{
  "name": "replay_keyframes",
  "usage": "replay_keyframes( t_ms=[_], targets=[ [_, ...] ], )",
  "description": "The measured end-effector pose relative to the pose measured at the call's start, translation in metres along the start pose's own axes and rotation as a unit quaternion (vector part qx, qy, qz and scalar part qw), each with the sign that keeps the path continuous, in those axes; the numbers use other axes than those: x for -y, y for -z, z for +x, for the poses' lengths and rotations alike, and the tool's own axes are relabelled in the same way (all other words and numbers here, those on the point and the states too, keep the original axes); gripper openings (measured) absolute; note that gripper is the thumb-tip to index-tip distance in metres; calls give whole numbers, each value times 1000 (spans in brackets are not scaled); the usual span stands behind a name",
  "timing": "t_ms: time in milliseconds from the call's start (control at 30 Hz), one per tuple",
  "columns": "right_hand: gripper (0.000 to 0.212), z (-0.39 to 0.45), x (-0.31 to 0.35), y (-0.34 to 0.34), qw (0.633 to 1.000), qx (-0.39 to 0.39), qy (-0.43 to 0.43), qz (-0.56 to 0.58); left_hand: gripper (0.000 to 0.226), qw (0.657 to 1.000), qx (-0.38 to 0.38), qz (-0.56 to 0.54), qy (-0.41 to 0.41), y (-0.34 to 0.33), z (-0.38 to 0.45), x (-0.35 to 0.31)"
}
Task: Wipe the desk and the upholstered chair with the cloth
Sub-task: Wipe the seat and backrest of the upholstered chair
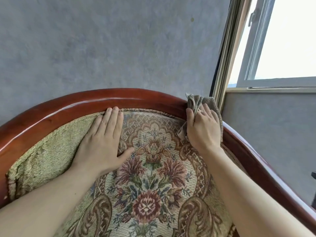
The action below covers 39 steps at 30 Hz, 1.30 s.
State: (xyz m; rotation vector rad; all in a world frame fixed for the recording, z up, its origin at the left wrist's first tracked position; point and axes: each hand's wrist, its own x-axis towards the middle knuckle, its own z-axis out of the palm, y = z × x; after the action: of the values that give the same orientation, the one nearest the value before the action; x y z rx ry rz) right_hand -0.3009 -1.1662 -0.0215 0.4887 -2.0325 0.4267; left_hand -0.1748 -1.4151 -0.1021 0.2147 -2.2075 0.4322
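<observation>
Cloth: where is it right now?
Head view, right side: the cloth is bunched in the right hand, against the chair's wooden rail near the window.

Floral chair (pixel 150 177), grey-brown cloth (pixel 196 101)

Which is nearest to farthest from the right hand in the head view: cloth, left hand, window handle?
From the right hand:
1. cloth: held in that hand, against the chair's wooden rim at upper right.
2. left hand: flat on the floral upholstery, to the left.
3. window handle: high on the frame, top right.
</observation>
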Motion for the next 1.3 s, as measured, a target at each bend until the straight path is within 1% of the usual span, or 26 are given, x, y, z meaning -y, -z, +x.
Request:
replay_keyframes(
  t_ms=[100,200,333,400,500,567,633,700,767,800,900,967,1067,1200,1300],
  targets=[
    [58,-21,19,-9,999,-21,-14,39,105,1000,-3,10,9,0,0,-2],
    [56,-38,51,-25,996,-1,10,92,104,1000,-3,7,14,2,0,-2],
    [54,-41,79,-33,992,13,-7,123,106,1000,-4,1,15,2,1,-3],
    [54,-39,94,-31,990,25,11,140,108,1000,-1,2,12,3,1,-4],
    [51,-33,122,-26,977,40,55,202,109,1000,-6,8,13,4,1,-4],
    [43,-33,138,-24,964,39,89,248,106,1000,-7,10,7,6,1,-6],
    [38,-34,142,-21,955,44,129,263,104,1000,-7,13,2,6,1,-6],
    [38,-33,133,-20,955,63,172,233,103,1000,-3,19,3,6,1,-5],
    [40,-30,119,-18,957,75,223,171,105,1000,2,24,4,4,1,-2],
    [40,-28,112,-17,958,75,232,151,107,1000,3,27,2,3,1,-1],
    [39,-25,97,-13,966,28,216,142,110,1000,-2,30,-1,1,0,0],
    [40,-25,87,-10,971,8,209,115,110,999,-6,36,-4,0,0,0],
    [43,-24,58,-4,979,-2,197,56,108,999,-4,35,-6,0,-1,0],
    [42,-35,16,3,985,13,174,1,107,1000,-5,28,-3,0,-2,1],
    [39,-50,-4,2,990,-19,139,-16,107,1000,-12,17,1,0,-1,0]
  ],
)
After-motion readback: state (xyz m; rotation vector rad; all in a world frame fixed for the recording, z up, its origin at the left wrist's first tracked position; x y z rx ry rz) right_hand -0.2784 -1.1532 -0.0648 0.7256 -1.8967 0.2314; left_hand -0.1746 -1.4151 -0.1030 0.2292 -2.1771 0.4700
